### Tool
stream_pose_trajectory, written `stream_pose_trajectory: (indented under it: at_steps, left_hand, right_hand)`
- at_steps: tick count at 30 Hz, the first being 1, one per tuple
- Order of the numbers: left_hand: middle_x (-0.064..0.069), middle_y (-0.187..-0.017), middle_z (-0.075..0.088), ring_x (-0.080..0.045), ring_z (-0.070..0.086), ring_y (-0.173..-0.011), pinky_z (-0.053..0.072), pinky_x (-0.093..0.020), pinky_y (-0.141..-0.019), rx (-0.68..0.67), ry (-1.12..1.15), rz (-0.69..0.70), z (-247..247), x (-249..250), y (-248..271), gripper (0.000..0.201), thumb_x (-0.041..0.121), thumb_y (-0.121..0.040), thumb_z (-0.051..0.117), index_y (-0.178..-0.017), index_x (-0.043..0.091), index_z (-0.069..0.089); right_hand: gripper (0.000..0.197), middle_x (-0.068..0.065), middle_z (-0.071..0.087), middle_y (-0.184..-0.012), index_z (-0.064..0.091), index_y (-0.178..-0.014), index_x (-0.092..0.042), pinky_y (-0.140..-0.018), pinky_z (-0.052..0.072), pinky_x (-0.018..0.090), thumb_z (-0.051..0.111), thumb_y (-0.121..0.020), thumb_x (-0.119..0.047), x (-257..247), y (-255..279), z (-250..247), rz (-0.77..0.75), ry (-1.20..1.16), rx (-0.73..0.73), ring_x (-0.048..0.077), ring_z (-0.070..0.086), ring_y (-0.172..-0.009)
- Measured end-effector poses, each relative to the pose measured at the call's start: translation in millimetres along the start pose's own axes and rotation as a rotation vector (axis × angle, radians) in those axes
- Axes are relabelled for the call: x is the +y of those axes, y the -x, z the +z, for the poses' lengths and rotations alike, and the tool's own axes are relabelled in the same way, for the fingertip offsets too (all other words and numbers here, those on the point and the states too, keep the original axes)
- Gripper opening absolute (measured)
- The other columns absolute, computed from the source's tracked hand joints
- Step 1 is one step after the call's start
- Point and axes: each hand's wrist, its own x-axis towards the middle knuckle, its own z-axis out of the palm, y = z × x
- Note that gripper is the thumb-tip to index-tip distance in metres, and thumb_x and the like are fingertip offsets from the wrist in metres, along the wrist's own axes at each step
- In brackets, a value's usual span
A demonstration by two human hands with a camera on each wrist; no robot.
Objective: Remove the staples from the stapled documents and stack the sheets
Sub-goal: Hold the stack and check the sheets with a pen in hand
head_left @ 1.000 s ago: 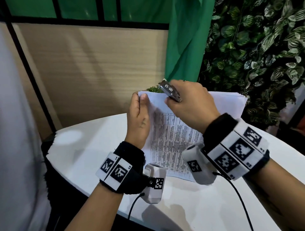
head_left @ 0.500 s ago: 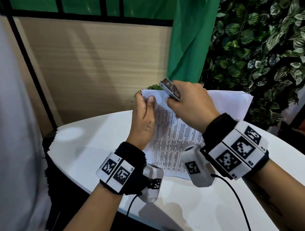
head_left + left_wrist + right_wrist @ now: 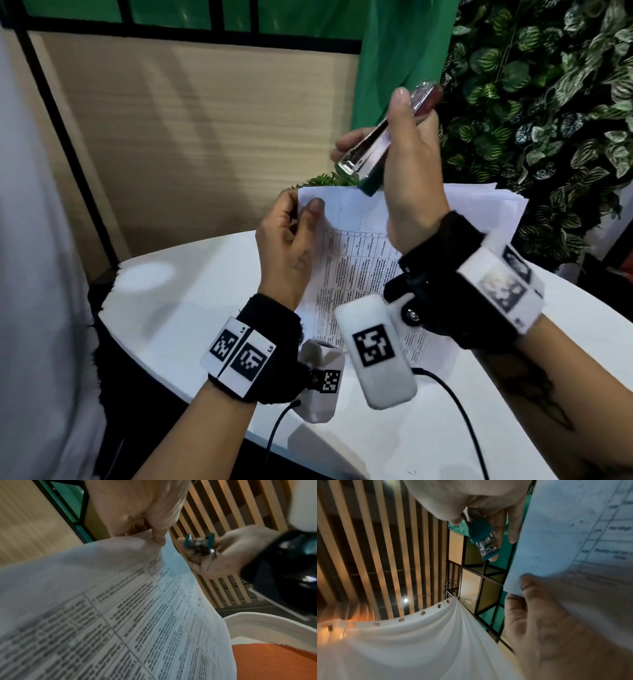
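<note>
1. Behind the round white table [image 3: 191,308], a wood-grain wall panel, a green curtain and a wall of leafy plants are framing the work area.
2. The person's left hand [image 3: 287,246] is pinching the top left corner of the stapled document [image 3: 356,270] between thumb and fingers. The grip appears to be there to raise that corner off the table and keep the sheets from sliding while the tool is working at it.
3. The document is lying with its long axis running away from the person. Its lower edge is resting on the table and its upper edge is lifted toward the wall, with the printed table facing up.
4. The right hand [image 3: 407,164] is gripping the staple remover [image 3: 373,147], fingers and thumb curled round its body. It is hovering above the top edge of the paper, apart from it.
5. The tool's long axis is slanting. Its metal end is pointing down and left toward the pinched corner, and its other end is pointing up and right.
6. Whether a staple is sitting in the tool or in the corner cannot be told from these views.
7. A further stack of sheets [image 3: 493,209] is lying under and beyond the document, on the far right.
</note>
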Motion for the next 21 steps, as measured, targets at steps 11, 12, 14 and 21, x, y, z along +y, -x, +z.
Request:
stream_pose_trajectory:
  at_steps: [11, 12, 14, 21]
  left_hand:
    - [-0.015, -0.085, 0.059, -0.021, 0.051, -0.077, 0.044, -0.036, -0.068, 0.095, -0.040, 0.047, 10.8, -1.1, 8.9, 0.025, 0.028, -0.093, 0.049, -0.089, 0.005, 0.056]
    - [-0.012, -0.082, 0.058, -0.016, 0.050, -0.074, 0.044, -0.034, -0.066, 0.098, -0.032, 0.045, 11.2, -0.2, 9.2, 0.026, 0.031, -0.093, 0.049, -0.087, 0.007, 0.056]
    - [-0.006, -0.078, 0.055, -0.010, 0.046, -0.071, 0.042, -0.031, -0.062, 0.117, -0.034, 0.047, 11.6, 1.8, 9.3, 0.022, 0.039, -0.090, 0.047, -0.082, 0.019, 0.053]
    - [0.004, -0.077, 0.055, -0.011, 0.047, -0.070, 0.043, -0.035, -0.065, 0.102, -0.004, 0.072, 5.9, -0.8, 10.3, 0.012, 0.035, -0.089, 0.049, -0.084, 0.025, 0.050]
  right_hand:
    - [0.030, -0.011, 0.046, -0.063, 0.040, -0.106, -0.011, -0.062, 0.035, 0.033, 0.032, -0.099, -0.040, 33.0, 1.2, 8.2, -0.361, 0.823, 0.080, 0.022, 0.051, -0.063]
    - [0.033, -0.009, 0.047, -0.064, 0.041, -0.109, -0.010, -0.061, 0.033, 0.033, 0.032, -0.099, -0.040, 32.5, 2.3, 8.5, -0.373, 0.863, 0.076, 0.024, 0.051, -0.063]
    - [0.037, -0.003, 0.051, -0.069, 0.041, -0.115, -0.008, -0.060, 0.028, 0.032, 0.032, -0.099, -0.040, 30.7, 2.6, 9.5, -0.402, 0.951, 0.070, 0.026, 0.047, -0.061]
    - [0.041, -0.002, 0.047, -0.067, 0.042, -0.116, -0.006, -0.058, 0.026, 0.031, 0.030, -0.098, -0.040, 38.8, 3.2, 10.6, -0.477, 1.141, 0.057, 0.025, 0.043, -0.057]
